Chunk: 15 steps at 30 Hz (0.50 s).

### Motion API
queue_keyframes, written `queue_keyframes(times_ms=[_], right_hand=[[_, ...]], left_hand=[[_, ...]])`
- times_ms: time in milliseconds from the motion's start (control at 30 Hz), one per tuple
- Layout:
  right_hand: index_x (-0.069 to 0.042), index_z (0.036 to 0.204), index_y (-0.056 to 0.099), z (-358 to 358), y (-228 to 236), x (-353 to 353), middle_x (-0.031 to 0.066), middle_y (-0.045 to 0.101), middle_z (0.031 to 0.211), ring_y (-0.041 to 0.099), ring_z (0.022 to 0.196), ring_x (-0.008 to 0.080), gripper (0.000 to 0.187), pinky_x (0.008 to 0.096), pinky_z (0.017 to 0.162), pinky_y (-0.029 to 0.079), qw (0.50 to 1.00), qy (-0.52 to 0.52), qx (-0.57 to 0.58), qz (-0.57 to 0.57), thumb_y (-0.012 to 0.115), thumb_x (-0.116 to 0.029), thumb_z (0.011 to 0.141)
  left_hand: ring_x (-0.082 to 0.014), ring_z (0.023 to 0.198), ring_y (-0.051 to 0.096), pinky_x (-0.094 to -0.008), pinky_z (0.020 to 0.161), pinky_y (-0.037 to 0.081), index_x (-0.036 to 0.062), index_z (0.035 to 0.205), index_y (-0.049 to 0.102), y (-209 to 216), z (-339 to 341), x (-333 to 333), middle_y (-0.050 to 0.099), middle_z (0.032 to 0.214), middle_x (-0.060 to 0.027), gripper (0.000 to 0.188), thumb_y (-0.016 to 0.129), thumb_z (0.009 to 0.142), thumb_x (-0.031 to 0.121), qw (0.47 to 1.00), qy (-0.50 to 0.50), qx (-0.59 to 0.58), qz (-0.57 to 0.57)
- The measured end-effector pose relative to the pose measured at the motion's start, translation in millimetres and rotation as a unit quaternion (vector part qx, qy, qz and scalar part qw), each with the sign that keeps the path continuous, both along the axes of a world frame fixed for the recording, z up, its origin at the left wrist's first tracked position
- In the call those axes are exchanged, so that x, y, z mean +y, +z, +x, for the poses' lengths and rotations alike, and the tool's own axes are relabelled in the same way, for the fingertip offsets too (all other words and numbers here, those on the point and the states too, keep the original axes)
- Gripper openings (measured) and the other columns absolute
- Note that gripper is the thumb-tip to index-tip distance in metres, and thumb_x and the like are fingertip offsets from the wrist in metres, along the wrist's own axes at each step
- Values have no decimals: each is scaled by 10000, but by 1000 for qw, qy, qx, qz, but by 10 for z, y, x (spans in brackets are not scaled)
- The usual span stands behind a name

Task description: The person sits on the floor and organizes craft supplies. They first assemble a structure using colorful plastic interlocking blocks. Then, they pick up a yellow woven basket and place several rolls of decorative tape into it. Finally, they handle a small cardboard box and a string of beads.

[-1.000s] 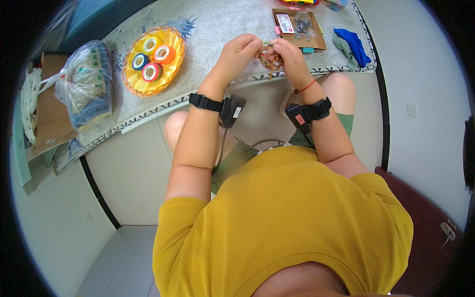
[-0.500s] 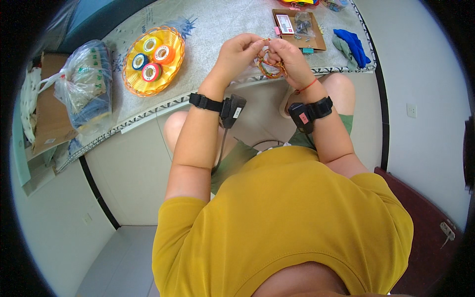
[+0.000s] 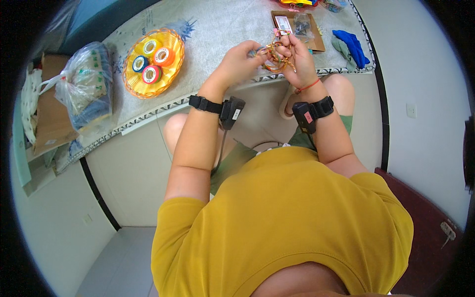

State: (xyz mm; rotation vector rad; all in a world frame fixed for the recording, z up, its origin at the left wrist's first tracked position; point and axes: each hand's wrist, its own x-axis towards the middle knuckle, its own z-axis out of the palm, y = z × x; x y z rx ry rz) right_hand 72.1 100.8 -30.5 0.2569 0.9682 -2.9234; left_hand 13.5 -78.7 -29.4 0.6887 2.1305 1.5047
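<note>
Over the table's front edge, a bundle of looped, multicoloured braided cord [image 3: 275,63], mainly orange, red and green, hangs between my hands. My right hand [image 3: 303,63] is closed on it, with loops caught among the fingers and the thumb side raised. On the bundle's left side, my left hand [image 3: 238,63] has its thumb and fingers brought together on the cord; they are slightly blurred. A thin loose end drops beside the right palm. Both wrists wear black straps with small black boxes, and a red string circles the right wrist.
A yellow woven basket [image 3: 174,78] with several coloured ribbon spools stands at the left. Beyond it sits a filled plastic bag [image 3: 89,84] beside a cardboard box [image 3: 54,116]. A shallow brown tray [image 3: 316,43] with small parts and a blue cloth [image 3: 352,47] lie at the right.
My hands have moved apart from a shared pinch. The right hand has turned and opened its palm side somewhat, and the cord loops now spread higher between the hands.
</note>
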Motion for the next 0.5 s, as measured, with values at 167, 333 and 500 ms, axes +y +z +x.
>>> queue_keyframes(times_ms=[167, 333, 500], right_hand=[[-45, 1154, 538, -16, -33, 74, -8, 503, 815, 529, 758, 124, 254, 350, 821, 516, 997, -18, -1, 71, 460, -216, 983], [-40, 1228, 506, 11, 173, -31, -31, 407, 686, 480, 702, 114, 282, 395, 885, 497, 982, -85, -19, 165, 379, -179, 1018], [-28, 1164, 531, -27, -39, 128, 108, 597, 1120, 598, 1047, 214, 220, 434, 933, 504, 991, -82, 44, 96, 465, -111, 971]], left_hand=[[-85, 808, 582, -229, 724, 479, 28, 1111, 597, 71, -47, -53, 640, 899, -12, 233, 636, 908, 135, 997, 30, -48, 45], [-87, 785, 597, -221, 689, 497, -12, 1155, 556, -10, -88, -62, 658, 945, -62, 257, 601, 922, 86, 985, 88, -78, 127], [-82, 753, 581, -216, 698, 497, -5, 1218, 516, 34, -161, -94, 662, 1008, -96, 316, 588, 923, 84, 972, 84, -110, 189]])
